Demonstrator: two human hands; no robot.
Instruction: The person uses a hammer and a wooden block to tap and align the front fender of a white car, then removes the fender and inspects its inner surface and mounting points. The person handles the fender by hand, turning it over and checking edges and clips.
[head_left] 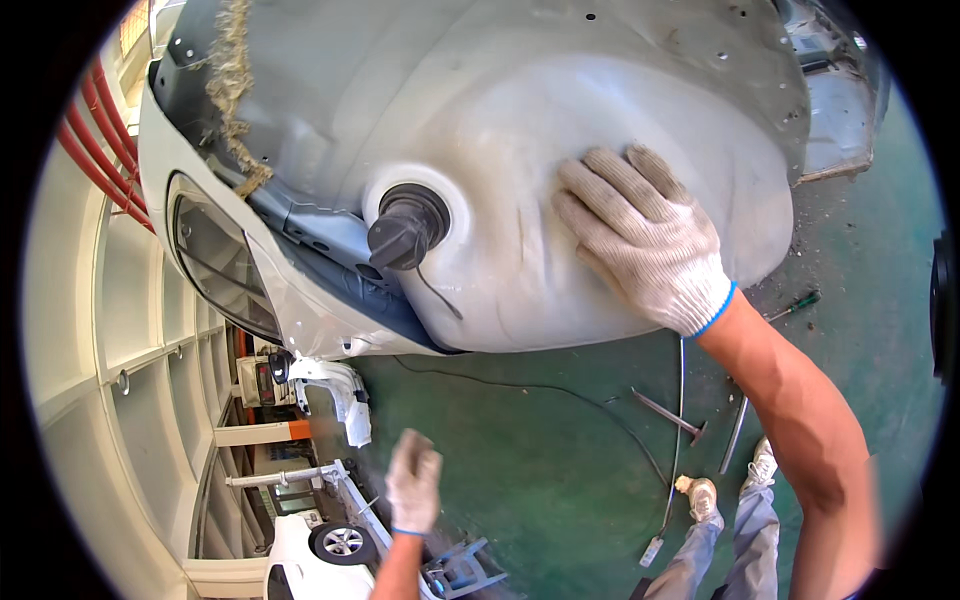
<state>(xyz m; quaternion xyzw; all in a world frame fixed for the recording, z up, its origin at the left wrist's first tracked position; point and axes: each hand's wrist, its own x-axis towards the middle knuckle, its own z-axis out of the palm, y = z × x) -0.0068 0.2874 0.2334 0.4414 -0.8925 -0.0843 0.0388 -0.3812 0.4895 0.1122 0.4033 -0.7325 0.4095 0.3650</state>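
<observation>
Pressing one right hand on one panel.

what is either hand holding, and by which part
Nothing is gripped. The right hand lies flat, fingers spread, on the grey car body panel. The left hand hangs free, blurred, apparently empty.
</observation>
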